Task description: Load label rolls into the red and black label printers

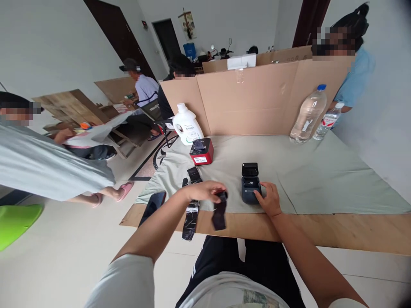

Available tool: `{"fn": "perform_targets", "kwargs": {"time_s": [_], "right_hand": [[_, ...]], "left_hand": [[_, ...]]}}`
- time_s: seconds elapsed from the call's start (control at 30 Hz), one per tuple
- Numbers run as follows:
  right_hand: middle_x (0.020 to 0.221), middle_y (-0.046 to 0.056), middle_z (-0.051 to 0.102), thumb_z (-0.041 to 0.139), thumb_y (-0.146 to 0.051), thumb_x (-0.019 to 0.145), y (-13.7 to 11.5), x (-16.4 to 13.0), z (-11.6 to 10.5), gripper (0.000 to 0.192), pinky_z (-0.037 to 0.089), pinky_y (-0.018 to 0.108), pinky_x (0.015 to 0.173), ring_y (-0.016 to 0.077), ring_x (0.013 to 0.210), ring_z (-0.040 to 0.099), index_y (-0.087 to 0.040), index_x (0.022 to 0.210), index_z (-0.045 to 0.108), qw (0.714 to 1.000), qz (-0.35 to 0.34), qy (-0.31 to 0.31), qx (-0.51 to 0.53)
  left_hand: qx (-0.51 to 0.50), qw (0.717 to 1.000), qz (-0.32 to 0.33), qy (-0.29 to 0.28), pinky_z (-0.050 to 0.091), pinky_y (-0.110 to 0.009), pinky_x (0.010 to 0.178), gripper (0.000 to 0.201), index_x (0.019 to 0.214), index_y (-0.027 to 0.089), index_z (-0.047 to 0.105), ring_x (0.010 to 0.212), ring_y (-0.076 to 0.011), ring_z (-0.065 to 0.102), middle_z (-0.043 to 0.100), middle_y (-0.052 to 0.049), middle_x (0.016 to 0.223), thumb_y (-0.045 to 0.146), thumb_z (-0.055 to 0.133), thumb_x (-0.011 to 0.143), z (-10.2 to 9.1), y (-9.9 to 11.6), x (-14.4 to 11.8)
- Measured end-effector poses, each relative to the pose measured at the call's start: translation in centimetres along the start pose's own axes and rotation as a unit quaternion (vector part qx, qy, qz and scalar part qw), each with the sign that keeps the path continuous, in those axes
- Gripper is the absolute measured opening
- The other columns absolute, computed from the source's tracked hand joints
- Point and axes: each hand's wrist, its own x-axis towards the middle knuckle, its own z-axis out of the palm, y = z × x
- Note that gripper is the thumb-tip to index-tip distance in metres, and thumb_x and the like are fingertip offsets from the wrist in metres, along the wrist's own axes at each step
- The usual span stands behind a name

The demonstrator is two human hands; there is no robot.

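My left hand (205, 190) has a closed grip on a small black roll (222, 196), and a dark strip (219, 216) hangs down from it past the front edge of the desk (321, 231). My right hand (269, 199) lies at 3 o'clock from it, fingers spread loosely against the front of a small black printer (250, 185); it steadies the case and clasps nothing. The printer's lid stands open at its 12 o'clock side.

At 9 o'clock from my left hand a black wrapper (192, 209) trails over the desk edge, and a dark phone (153, 204) sits further out the same way. At 11 o'clock a red printer (201, 152) rests on the grey cloth (321, 179), with a white jug (187, 125) behind it. Two clear bottles (308, 114) stand at 1 o'clock against the cardboard screen (250, 100).

I judge the loose strip the main risk: it dangles free, so it could unspool or snag on the desk edge. The wrapper overhangs enough to slide off. My right hand's light touch might let the printer skate on the cloth if pushed.
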Motion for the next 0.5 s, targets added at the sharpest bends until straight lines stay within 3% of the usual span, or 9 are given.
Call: {"fn": "perform_targets", "kwargs": {"time_s": [0.13,0.23,0.33,0.5], "right_hand": [[0.106,0.011,0.055,0.059,-0.037,0.083,-0.5,-0.1,-0.5,0.042,0.047,0.045,0.086,0.0253,0.099,0.051,-0.02,0.121,0.052,0.998,-0.049,-0.006,-0.028],[0.106,0.011,0.053,0.055,-0.03,0.084,-0.5,-0.2,-0.8,0.035,0.047,0.042,0.084,0.0241,0.095,0.05,-0.021,0.118,0.056,0.996,-0.083,-0.019,-0.039],[0.101,0.01,0.053,0.053,-0.02,0.082,-0.4,-0.3,-0.8,0.026,0.046,0.039,0.081,0.0228,0.092,0.049,-0.021,0.106,0.064,0.993,-0.104,-0.032,-0.04],[0.097,0.008,0.056,0.051,-0.015,0.08,-0.5,-0.2,-0.6,0.028,0.047,0.038,0.081,0.022,0.089,0.049,-0.022,0.101,0.067,0.994,-0.078,-0.063,-0.037]], "left_hand": [[0.056,0.993,0.019,0.101,0.045,-0.024,0.077,0.033,0.104,0.017,0.059,0.086,-0.0157,0.058,0.063,-0.001,0.094,0.017,0.061,0.071,1.1,2.0,9.6],[0.152,0.977,-0.018,0.15,0.046,-0.026,0.082,0.039,0.109,0.017,0.055,0.096,-0.0185,0.059,0.064,-0.005,0.105,0.015,0.064,0.07,1.8,2.2,14.5],[0.22,0.964,-0.061,0.135,0.048,-0.028,0.08,0.041,0.109,0.018,0.055,0.096,-0.0217,0.061,0.065,-0.006,0.106,0.018,0.066,0.07,2.4,2.0,16.6],[0.262,0.951,-0.084,0.142,0.049,-0.031,0.08,0.037,0.109,0.02,0.057,0.097,-0.0249,0.063,0.064,-0.008,0.105,0.018,0.064,0.072,3.9,1.3,16.8]]}}
